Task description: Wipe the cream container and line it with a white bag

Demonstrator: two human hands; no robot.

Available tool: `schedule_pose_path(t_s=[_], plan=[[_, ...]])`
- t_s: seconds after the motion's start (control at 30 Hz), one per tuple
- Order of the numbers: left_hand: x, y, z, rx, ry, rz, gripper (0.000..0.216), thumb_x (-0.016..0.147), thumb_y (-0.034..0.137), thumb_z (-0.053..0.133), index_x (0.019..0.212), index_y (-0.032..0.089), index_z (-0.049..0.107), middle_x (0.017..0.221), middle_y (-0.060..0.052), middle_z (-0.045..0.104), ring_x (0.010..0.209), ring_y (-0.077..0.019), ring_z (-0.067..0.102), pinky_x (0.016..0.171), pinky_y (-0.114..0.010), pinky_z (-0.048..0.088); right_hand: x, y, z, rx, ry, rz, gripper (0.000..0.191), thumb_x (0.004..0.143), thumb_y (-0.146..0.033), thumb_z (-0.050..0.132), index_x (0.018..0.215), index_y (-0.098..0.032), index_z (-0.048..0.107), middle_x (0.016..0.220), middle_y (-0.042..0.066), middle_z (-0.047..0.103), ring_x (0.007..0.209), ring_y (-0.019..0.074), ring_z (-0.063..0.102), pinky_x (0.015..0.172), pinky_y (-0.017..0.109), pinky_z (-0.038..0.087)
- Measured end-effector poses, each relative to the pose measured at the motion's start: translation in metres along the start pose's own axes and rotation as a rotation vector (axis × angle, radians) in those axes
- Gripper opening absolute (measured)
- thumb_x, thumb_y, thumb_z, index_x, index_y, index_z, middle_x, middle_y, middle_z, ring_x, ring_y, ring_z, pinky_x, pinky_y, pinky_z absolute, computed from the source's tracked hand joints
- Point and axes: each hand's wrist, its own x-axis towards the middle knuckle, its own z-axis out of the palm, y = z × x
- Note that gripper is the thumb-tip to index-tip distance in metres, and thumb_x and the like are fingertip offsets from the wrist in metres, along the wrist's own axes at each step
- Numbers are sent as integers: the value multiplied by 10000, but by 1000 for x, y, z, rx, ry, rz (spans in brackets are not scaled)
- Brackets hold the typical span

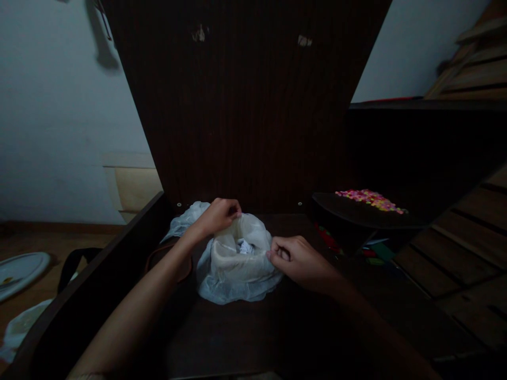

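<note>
On the dark wooden surface stands a small bin lined with a translucent white plastic bag, its edge folded down over the rim. Inside lies some crumpled white paper. My left hand is closed at the back left of the rim, pinching the bag's edge. At the right side of the rim, my right hand has its fingers curled and pressed together on the bag. Another crumpled white plastic bag lies behind my left forearm. The bin itself is mostly hidden under the plastic.
An upright dark wooden panel rises behind the bin, and a low side board runs along the left. Small pink and yellow pieces cover part of a corner shelf at right. A round white lid-like object is at far left.
</note>
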Motion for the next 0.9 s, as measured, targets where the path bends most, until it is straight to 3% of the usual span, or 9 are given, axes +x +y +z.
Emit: schedule_pose_path(t_s=[0.2,0.33,0.43,0.57,0.67,0.77,0.9], plan=[[-5,-12,-4,40,2,-92,155,851,153,526,865,159,681,772,-47,716,684,-181,654,627,-254,432,-15,-5,12,-114,-35,27,244,868,-226,530,636,-189,466,594,-37,482,578,107,425,557,271,231],[-5,-12,-8,33,18,-95,225,874,176,468,878,151,691,814,-72,734,761,-216,685,701,-287,479,-16,-5,9,-159,-23,13,282,909,-321,556,663,-192,507,641,-18,544,630,131,478,584,280,259],[-1,-6,-10,-17,-8,-19,268,889,175,480,1037,163,703,1026,-70,763,936,-215,705,837,-299,510,-12,-5,2,-144,63,-34,215,900,-378,612,785,-198,591,720,-6,594,659,143,517,603,279,309],[10,-1,-5,-206,-189,219,295,908,227,561,1168,181,692,1196,-64,739,1079,-198,685,923,-288,505,-7,-2,3,-247,128,-171,208,902,-347,642,1057,-210,667,919,39,651,786,175,587,694,294,375],[21,-4,3,-346,-271,260,205,895,234,598,1042,166,724,1048,-62,764,967,-189,695,855,-279,511,-5,1,9,-314,112,-177,151,924,-309,612,1008,-213,692,952,54,666,790,181,598,683,295,369],[30,-9,12,-388,-232,194,160,894,251,587,907,141,702,871,-44,736,820,-166,666,755,-260,502,-6,4,12,-265,142,-213,133,941,-244,555,898,-197,672,883,44,664,739,163,582,642,284,353],[38,-19,19,-388,-157,91,205,894,287,537,905,130,669,802,-31,686,745,-152,615,681,-244,467,-8,7,10,-186,257,-215,155,927,-203,520,820,-182,630,800,41,642,678,149,551,608,274,349]])
